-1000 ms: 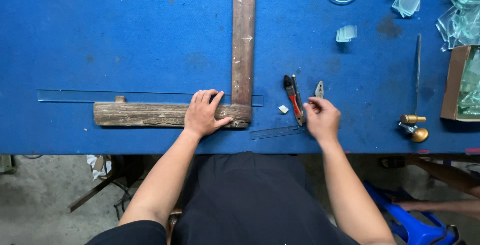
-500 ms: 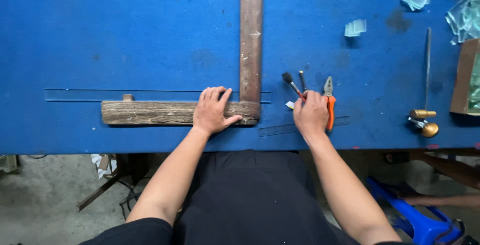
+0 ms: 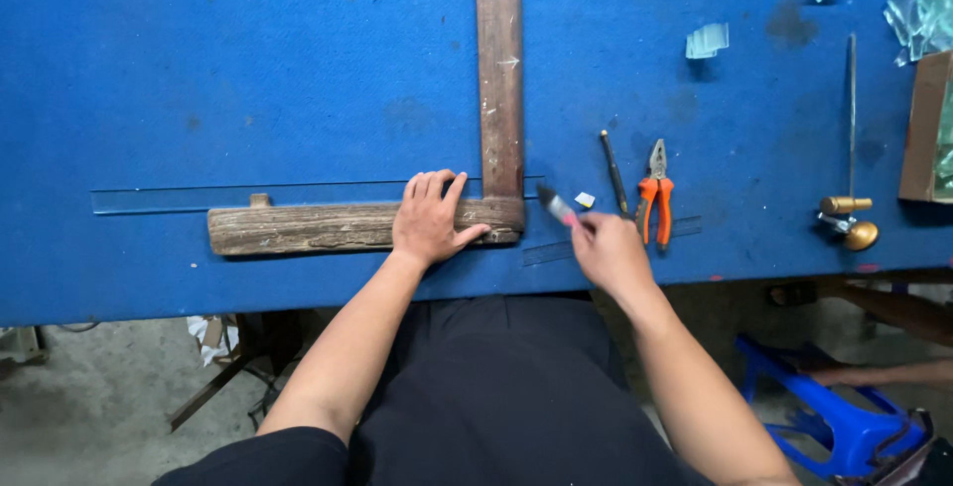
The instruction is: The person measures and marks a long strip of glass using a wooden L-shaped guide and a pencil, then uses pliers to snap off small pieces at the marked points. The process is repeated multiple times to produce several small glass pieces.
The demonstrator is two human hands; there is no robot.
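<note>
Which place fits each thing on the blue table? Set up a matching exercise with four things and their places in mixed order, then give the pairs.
Things:
1. left hand
2. right hand
3. pliers
4. brass tool

Places:
A. lying just right of the right hand, orange handles toward the person
B. pressed flat on the wooden square
C. near the table's right end, beside the cardboard box
D. holding a small pink-handled tool close to the square's corner

Pairs: 1-B, 2-D, 3-A, 4-C
</note>
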